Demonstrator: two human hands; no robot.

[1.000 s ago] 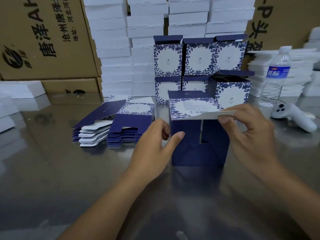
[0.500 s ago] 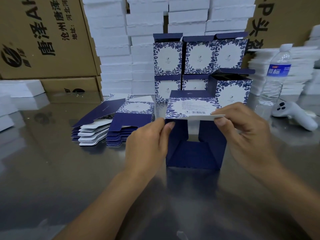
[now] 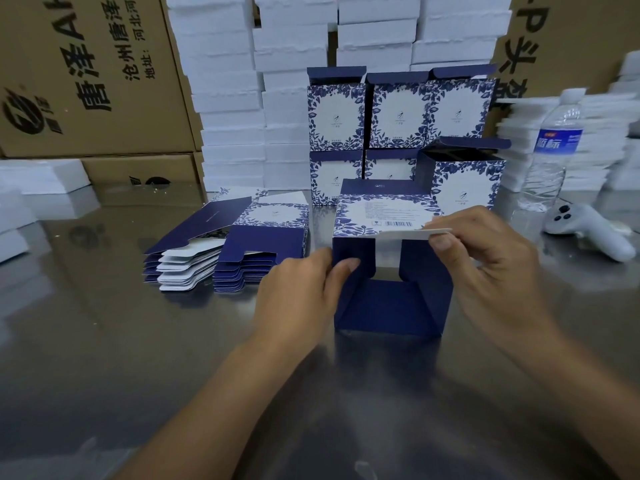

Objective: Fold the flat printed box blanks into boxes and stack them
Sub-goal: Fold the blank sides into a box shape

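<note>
A half-folded blue printed box [image 3: 388,306] lies on its side on the steel table [image 3: 104,341], its open bottom end toward me. My left hand [image 3: 298,296] pinches the left navy side flap. My right hand [image 3: 485,265] pinches the white upper flap near its right end. Two piles of flat box blanks [image 3: 235,247] lie to the left. Behind the box stands the stack of folded boxes [image 3: 398,116], two rows high, with one more box [image 3: 464,181] at the right front, lid open.
White foam trays [image 3: 235,98] are stacked high at the back, more at both sides. Brown cartons [image 3: 86,74] stand at the back left. A water bottle [image 3: 554,147] and a white controller [image 3: 588,230] sit at the right.
My left hand moved right and took hold of the left side flap. The two navy side flaps have swung apart, opening the box end. The right hand keeps its hold on the white flap.
</note>
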